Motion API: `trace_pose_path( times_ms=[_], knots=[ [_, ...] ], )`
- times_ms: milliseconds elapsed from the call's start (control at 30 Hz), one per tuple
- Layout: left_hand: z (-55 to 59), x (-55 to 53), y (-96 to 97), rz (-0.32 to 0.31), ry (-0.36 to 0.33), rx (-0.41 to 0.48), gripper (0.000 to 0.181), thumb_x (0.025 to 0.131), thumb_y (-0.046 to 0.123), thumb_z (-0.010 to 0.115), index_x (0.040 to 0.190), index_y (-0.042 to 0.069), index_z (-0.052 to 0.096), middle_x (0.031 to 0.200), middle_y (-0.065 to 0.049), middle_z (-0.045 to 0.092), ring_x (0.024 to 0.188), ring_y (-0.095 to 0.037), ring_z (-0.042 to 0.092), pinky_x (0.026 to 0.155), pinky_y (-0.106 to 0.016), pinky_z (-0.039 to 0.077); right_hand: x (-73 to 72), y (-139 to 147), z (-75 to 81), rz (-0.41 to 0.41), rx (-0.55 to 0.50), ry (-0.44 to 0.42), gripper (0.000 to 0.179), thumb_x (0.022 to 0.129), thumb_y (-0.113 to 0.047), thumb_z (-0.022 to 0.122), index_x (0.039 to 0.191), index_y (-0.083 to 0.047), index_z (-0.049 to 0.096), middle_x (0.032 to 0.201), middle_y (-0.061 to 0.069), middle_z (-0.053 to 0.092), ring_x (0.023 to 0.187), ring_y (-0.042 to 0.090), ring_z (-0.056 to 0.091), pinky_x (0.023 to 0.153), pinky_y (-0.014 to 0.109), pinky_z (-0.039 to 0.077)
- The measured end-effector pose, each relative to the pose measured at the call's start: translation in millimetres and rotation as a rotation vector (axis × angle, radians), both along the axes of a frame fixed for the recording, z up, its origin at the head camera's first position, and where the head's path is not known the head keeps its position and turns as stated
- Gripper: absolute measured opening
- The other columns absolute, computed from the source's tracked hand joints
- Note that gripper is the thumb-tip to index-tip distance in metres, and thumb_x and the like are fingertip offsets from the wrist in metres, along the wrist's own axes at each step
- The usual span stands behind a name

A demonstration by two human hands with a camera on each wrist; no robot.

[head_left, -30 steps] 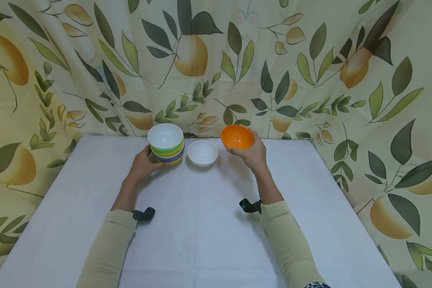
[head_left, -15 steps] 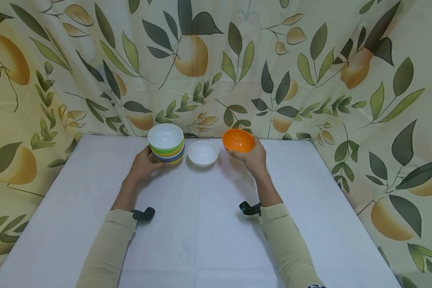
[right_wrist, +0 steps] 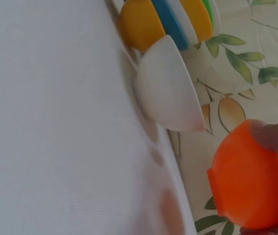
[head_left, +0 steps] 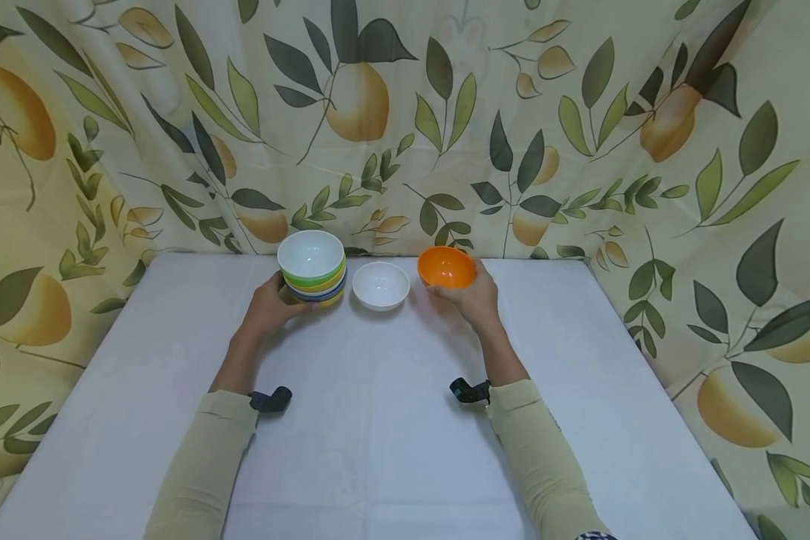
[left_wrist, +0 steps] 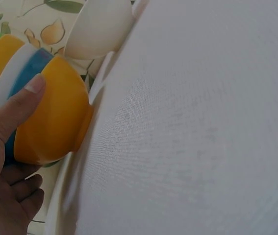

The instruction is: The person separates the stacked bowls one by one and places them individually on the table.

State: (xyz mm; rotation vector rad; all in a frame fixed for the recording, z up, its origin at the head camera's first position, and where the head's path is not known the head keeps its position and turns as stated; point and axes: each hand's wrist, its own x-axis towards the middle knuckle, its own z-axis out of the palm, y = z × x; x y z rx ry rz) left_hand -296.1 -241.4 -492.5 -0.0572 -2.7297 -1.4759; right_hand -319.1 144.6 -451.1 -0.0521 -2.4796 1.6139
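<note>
"Desk (head_left: 371, 435)?"
"White-covered, against fruit-print fabric (head_left: 405, 120); a white bowl (head_left: 381, 286) stands near the far edge."
"What's held?"
"Left hand (head_left: 268, 307) grips the bowl stack (head_left: 313, 266) beside it; right hand (head_left: 474, 298) holds an orange bowl (head_left: 445, 268) above the desk."

Cannot read any text, label, brand, number or sign in these views: not on the stacked bowls (head_left: 316, 276), the white bowl (head_left: 381, 288) or the orange bowl (head_left: 446, 268), nor on the white cloth (head_left: 378, 420). Can make out only fruit (head_left: 358, 101) and leaves (head_left: 439, 69) on the backdrop (head_left: 445, 176) (a print, with no legible lettering).
</note>
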Motion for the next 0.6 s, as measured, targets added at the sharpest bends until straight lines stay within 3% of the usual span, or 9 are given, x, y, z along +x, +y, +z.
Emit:
trace_pose_path(
  times_ms=[600],
  knots=[
    [-0.6, -0.8, 0.0, 0.007, -0.003, -0.003, 0.108, 0.083, 0.030, 0.092, 0.165, 0.003, 0.027, 0.167, -0.022, 0.034, 0.156, -0.040, 0.025, 0.128, -0.059, 0.017, -4.9, 5.5, -17.0, -0.002, 0.048, -0.127, 0.092, 0.077, -0.019, 0.093, 0.153, 0.000, 0.043, 0.145, 0.023, 0.054, 0.129, 0.041, 0.051, 0.111, 0.055, 0.049]
  ],
)
